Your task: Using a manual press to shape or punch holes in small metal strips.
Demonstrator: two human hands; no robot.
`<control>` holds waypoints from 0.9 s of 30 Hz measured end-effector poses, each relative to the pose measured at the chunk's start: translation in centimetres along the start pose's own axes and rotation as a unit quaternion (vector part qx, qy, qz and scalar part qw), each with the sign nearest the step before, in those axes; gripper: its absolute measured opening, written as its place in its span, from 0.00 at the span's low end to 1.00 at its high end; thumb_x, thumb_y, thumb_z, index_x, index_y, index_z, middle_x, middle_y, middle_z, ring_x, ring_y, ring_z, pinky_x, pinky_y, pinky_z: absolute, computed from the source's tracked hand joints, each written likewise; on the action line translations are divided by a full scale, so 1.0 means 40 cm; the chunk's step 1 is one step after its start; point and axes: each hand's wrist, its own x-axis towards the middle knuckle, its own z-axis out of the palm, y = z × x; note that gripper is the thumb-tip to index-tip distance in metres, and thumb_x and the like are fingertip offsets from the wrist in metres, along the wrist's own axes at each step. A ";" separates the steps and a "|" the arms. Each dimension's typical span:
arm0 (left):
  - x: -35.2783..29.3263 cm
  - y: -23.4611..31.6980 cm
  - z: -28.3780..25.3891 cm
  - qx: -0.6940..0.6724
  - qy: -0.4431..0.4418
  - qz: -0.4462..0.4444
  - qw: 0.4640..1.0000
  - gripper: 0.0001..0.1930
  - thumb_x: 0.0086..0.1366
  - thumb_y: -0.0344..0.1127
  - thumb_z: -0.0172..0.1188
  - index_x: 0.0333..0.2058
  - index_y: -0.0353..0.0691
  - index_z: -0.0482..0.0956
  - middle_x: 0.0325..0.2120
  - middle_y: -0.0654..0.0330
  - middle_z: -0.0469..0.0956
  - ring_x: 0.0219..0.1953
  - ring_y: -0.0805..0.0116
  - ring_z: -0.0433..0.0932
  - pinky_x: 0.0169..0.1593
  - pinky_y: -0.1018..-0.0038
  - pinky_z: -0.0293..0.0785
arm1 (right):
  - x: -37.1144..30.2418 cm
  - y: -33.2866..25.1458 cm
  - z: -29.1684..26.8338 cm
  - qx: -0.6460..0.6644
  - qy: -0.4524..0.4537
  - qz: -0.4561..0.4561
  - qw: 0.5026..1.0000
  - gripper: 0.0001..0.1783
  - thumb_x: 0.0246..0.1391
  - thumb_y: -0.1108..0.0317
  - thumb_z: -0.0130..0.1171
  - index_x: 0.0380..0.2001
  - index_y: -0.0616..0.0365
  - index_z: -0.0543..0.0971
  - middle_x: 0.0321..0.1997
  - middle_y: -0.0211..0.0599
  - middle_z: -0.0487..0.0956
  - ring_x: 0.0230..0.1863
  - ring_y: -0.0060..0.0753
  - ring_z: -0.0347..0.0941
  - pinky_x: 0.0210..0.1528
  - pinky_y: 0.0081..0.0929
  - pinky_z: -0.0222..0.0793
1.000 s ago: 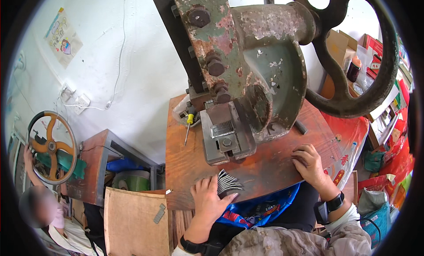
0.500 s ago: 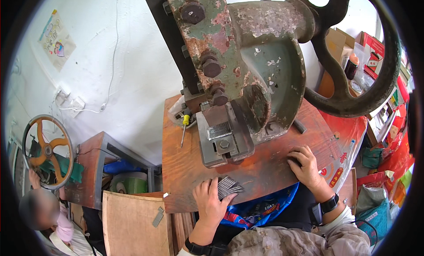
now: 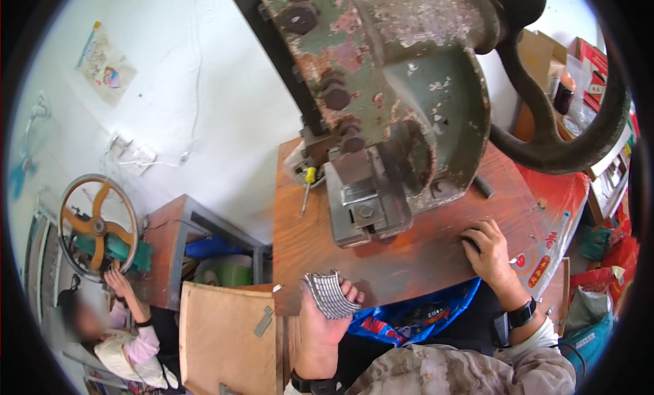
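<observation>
Several curved grey metal strips (image 3: 330, 293), fanned, stacked

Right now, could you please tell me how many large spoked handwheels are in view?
2. One dark flywheel sits on the green press at upper right, partly cut off by the picture's edge. One orange-spoked wheel stands at far left, above another person's raised hand. Others may be hidden.

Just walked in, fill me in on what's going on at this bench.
A person sits at a worn wooden bench under a rusty green press. The left hand holds a fanned stack of thin curved metal strips at the bench's near edge. The right hand rests flat on the benchtop beside the press base. A yellow-handled screwdriver lies left of the press. Another person works at a second wheel further left.
</observation>
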 end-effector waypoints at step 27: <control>-0.077 -0.283 -0.185 0.425 -0.121 -0.052 0.895 0.26 0.67 0.49 0.49 0.51 0.28 0.68 0.42 0.45 0.76 0.39 0.54 0.79 0.45 0.66 0.74 | 0.006 -0.032 0.033 -0.003 0.000 -0.051 0.999 0.08 0.38 0.76 0.61 0.27 0.61 0.78 0.33 0.41 0.76 0.38 0.46 0.71 0.43 0.38 0.69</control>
